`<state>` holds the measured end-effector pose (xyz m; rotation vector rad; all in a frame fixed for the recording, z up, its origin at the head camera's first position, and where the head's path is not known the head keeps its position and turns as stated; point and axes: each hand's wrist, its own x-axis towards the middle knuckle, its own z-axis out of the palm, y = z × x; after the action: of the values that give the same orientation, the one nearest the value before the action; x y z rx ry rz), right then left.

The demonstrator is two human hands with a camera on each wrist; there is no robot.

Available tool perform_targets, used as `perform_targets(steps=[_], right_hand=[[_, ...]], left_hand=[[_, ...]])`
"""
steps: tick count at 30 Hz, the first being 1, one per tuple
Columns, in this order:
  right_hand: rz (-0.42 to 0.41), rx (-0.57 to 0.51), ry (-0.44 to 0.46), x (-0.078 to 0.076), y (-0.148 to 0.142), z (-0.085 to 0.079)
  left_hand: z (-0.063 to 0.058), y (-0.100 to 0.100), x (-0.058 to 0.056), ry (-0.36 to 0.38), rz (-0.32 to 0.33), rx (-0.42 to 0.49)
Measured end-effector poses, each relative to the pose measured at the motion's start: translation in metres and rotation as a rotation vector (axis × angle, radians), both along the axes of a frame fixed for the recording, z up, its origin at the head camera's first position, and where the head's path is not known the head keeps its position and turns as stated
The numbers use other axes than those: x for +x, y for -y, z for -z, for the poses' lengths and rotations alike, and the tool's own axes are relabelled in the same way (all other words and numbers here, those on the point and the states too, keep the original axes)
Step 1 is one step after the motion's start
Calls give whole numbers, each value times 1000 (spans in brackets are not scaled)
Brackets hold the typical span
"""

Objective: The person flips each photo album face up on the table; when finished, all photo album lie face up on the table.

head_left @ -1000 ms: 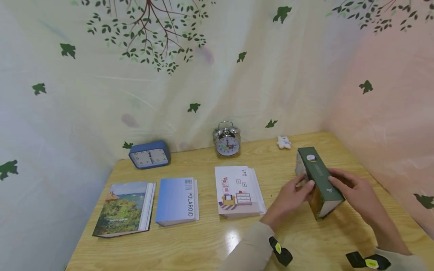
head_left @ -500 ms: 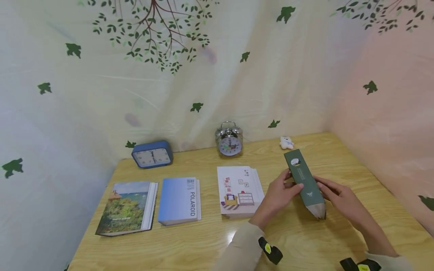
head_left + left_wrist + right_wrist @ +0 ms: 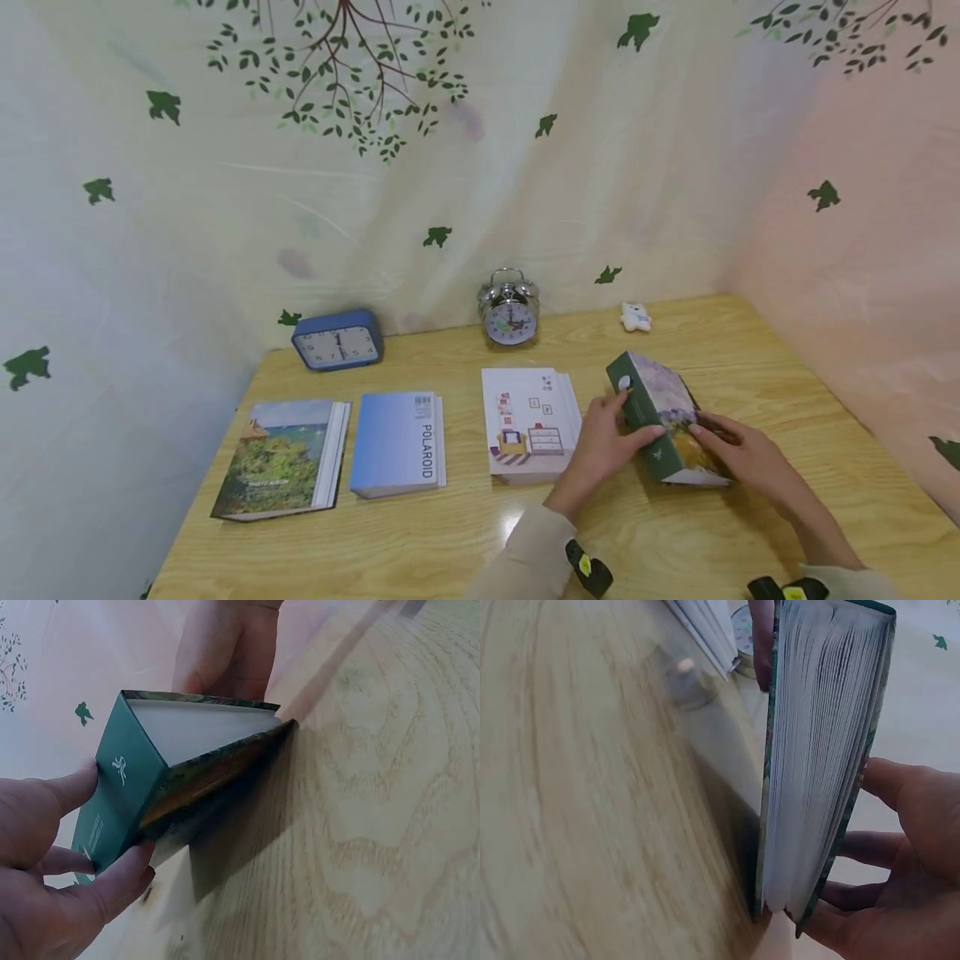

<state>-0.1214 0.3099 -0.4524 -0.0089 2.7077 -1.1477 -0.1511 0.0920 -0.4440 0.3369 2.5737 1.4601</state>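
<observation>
A thick photo album [image 3: 678, 408] with a dark green spine and a painted landscape cover is held tilted over the right part of the table. My left hand [image 3: 606, 442] grips its spine, the thumb on the near part and the fingers farther up. On the other side, my right hand [image 3: 746, 454] holds the cover near the page edges. The left wrist view shows the album [image 3: 124, 769] end-on, its lower edge close to the wood. Many page edges of the album [image 3: 817, 750] face the right wrist camera, with fingers [image 3: 877, 847] of my right hand along one cover.
On the wooden table [image 3: 450, 550], a white album [image 3: 528, 425], a blue POLAROID album [image 3: 393, 446] and a landscape photo album [image 3: 281, 458] lie in a row leftward. Behind stand a blue clock [image 3: 337, 340], a silver alarm clock [image 3: 510, 312] and a small white bear figure [image 3: 636, 317].
The green-spined album has moved left and turned, from spine up to spine facing left with its painted cover upward. Both hands have moved left with it, still holding it.
</observation>
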Motion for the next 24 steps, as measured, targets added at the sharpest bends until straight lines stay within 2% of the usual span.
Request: perform_targets(steps=[5,13,19,24], right_hand=[[34,51,11,-3,-6,3],[47,160,-13,-5,-16,4],[35,213,-80,-5,-19,8],[25,245,-103,-5,-17,12]], left_hand=[[4,-9,1,32,-9,11],[15,-20,1,1,53,-56],[24,-23,0,-21,82,-33],[26,-24,1,-9,62,-13]])
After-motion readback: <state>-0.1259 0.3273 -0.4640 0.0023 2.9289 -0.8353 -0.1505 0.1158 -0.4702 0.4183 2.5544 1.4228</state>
